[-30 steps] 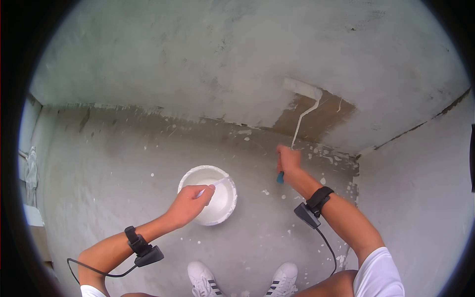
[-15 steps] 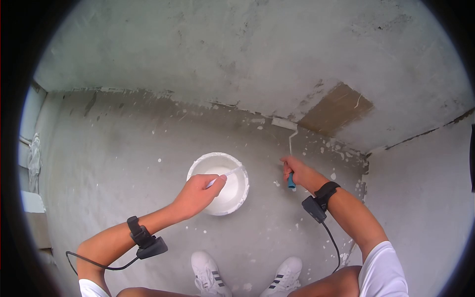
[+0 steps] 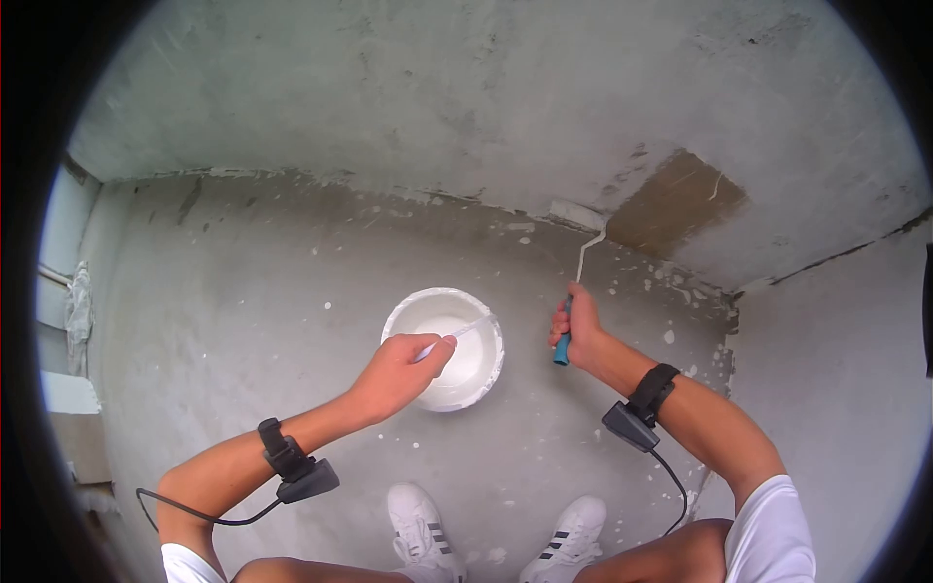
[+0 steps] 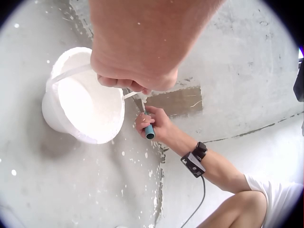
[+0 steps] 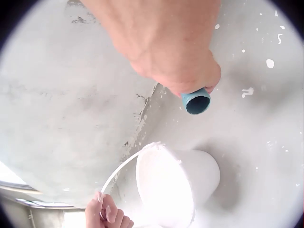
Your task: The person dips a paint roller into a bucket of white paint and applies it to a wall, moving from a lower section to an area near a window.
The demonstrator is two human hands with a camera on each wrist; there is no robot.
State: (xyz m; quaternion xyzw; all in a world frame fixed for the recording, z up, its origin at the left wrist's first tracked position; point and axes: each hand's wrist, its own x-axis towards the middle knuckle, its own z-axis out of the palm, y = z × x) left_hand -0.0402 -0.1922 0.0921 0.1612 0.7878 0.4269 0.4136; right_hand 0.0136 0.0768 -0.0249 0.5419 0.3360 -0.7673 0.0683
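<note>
My left hand (image 3: 406,374) grips the white handle (image 3: 465,327) of a white bucket (image 3: 498,364) holding white paint. In the left wrist view the bucket (image 4: 57,111) hangs tilted beside the fingers. My right hand (image 3: 581,328) is curled round the blue grip (image 3: 562,352) of a paint roller, whose white roller head (image 3: 577,215) lies at the foot of the wall, left of a brown unpainted patch (image 3: 675,206). The right wrist view shows the hollow end of the blue grip (image 5: 196,102) below the hand; the roller head is hidden there.
The grey wall (image 3: 389,97) meets the paint-spotted floor (image 3: 243,321) along a rough edge. A second wall (image 3: 836,360) stands at the right. Wrapped pieces and a box (image 3: 83,447) are at the far left. Two white shoes (image 3: 420,530) stand near the bottom.
The roller first came down off the brown patch to the floor edge, then rose slightly back to the wall's foot. The bucket, still held by its handle, appears farther right and higher in the head view.
</note>
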